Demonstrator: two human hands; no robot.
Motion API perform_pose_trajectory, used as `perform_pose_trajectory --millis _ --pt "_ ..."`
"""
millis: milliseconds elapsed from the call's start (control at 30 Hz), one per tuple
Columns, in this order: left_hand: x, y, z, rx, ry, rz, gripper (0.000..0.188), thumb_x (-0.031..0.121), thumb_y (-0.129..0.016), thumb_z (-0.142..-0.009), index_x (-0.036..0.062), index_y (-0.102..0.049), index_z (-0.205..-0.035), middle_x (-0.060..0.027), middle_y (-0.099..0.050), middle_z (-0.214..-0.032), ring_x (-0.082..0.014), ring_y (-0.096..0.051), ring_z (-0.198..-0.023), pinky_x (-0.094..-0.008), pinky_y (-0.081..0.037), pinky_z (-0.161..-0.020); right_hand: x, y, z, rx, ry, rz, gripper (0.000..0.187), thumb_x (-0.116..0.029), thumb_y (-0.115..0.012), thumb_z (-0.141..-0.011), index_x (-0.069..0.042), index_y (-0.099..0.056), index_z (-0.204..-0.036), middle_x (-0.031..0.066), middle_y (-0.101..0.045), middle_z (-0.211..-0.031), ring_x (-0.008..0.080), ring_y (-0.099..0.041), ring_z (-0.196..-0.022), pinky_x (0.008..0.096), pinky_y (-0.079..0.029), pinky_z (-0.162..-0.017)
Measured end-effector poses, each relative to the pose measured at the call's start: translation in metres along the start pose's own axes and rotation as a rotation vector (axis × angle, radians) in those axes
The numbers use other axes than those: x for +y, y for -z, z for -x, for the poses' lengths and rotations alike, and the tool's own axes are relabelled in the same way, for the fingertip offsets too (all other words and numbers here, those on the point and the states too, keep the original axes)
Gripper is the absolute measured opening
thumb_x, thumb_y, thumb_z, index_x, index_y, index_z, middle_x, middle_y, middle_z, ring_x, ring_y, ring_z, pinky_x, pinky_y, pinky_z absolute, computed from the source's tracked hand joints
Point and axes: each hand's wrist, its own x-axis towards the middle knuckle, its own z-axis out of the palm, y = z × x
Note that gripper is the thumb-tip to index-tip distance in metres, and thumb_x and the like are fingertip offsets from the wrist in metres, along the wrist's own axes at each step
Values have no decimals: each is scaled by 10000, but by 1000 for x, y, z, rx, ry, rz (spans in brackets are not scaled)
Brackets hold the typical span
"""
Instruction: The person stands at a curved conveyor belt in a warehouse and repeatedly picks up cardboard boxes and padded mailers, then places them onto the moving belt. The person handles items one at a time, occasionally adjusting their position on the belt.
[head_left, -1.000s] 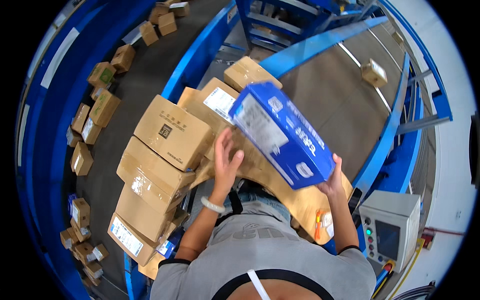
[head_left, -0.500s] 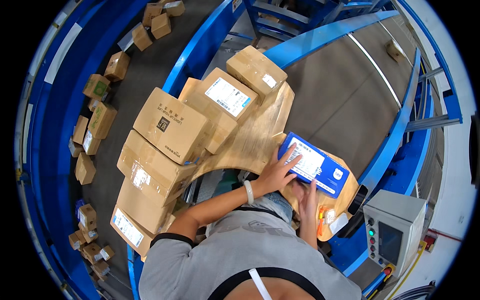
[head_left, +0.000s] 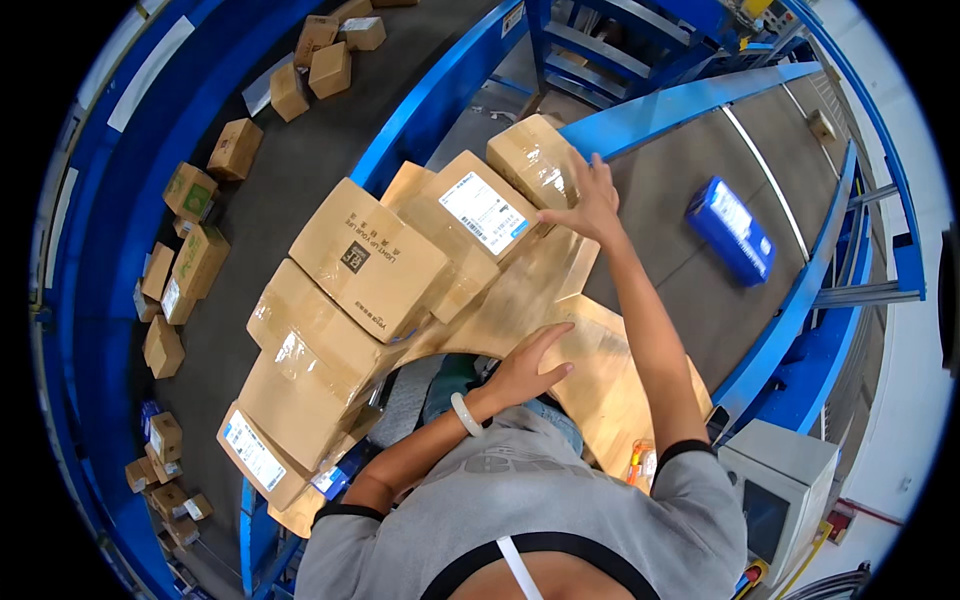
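Note:
My right hand [head_left: 592, 203] is stretched out to the far end of the wooden table [head_left: 640, 370], its thumb and fingers spread. It is at the right side of a small brown carton [head_left: 528, 158]; whether the fingertips touch it I cannot tell. Next to that stands another carton [head_left: 470, 190] with a white label. Over the table's inner edge hovers my left hand [head_left: 525, 372], fingers apart and holding nothing, a pale bracelet on the wrist. The blue box [head_left: 732, 232] lies on the grey belt to the right, away from both hands.
Several larger cartons [head_left: 365, 258] line the table's left side. Beyond a blue rail, a dark conveyor [head_left: 275, 170] carries many parcels. A grey control box [head_left: 785, 480] stands at the lower right. An orange item [head_left: 637, 460] lies at the table's near right end.
The blue box has left my hands and now lies on the right-hand belt. My right hand has reached far forward to the small carton; my left has drawn back slightly.

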Motion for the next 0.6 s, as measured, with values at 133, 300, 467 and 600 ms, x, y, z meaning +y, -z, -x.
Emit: perform_pose_trajectory --millis 133,300,467,600 --pt "-3 17 12 65 -3 19 622 177 -727 -938 56 -464 -1488 -141 -566 -1439 -274 -567 -1303 -383 -458 -1084 17 -21 3 51 59 -61 1087 -481 -882 -598 -245 -422 -1553 262 -336 -1536 475 -323 -1404 529 -370 -1137" --pt "-18 27 28 171 23 0 605 141 -743 -924 39 -495 -1466 -122 -597 -1425 -240 -575 -1299 -377 -448 -1095 26 6 79 103 -142 -66 993 -398 -851 -610 -240 -493 -1523 247 -453 -1413 469 -388 -1322 504 -390 -1114" --pt "-37 22 27 229 34 89 596 133 -747 -922 50 -505 -1460 -115 -564 -1444 -250 -538 -1337 -388 -433 -1112 45 66 207 -1 -482 -719 883 -390 -791 -728 -159 -491 -1525 225 -524 -1426 416 -480 -1324 473 -436 -1091" --pt "-18 25 7 161 -81 -59 675 171 -784 -891 72 -482 -1487 -170 -425 -1550 -287 -412 -1448 -409 -395 -1138 45 97 312 -236 -895 -1671 851 -546 -598 -894 -80 -375 -1571 235 -411 -1565 453 -445 -1395 669 -431 -1041"
